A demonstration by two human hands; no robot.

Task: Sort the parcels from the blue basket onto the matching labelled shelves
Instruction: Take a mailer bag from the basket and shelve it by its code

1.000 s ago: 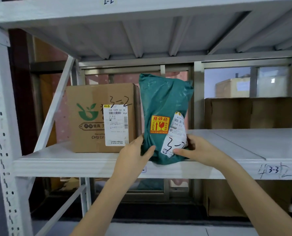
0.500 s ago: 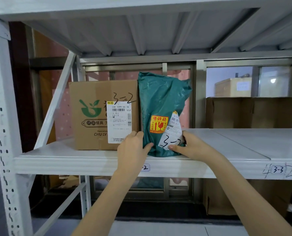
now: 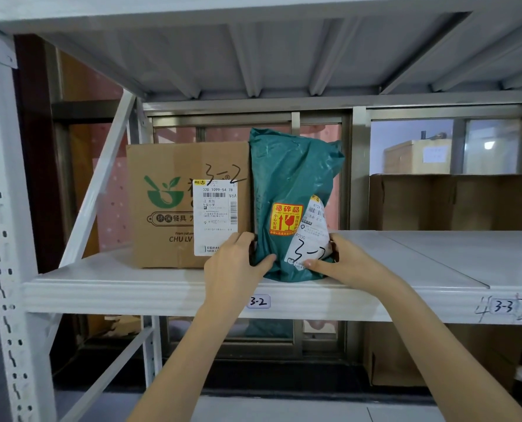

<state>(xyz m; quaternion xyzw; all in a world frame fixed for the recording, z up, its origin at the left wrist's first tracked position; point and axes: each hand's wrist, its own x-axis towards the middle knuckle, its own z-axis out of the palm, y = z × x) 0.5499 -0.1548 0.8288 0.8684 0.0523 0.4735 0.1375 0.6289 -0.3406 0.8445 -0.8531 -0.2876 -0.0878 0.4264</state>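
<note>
A green plastic mailer parcel stands upright on the white shelf tagged 3-2. It bears an orange fragile sticker and a white label handwritten 3-2. My left hand grips its lower left side, thumb across the front. My right hand holds the lower right side, thumb on the white label. A cardboard box marked 3-2 stands right beside the parcel on its left. The blue basket is out of view.
The shelf continues right to a section tagged 3-3, with brown cartons at its back. A perforated white upright and a diagonal brace stand at the left. More cartons sit on the level below.
The green parcel has moved back onto the shelf and now rests against the cardboard box. Both hands followed it in, keeping their hold on its lower sides.
</note>
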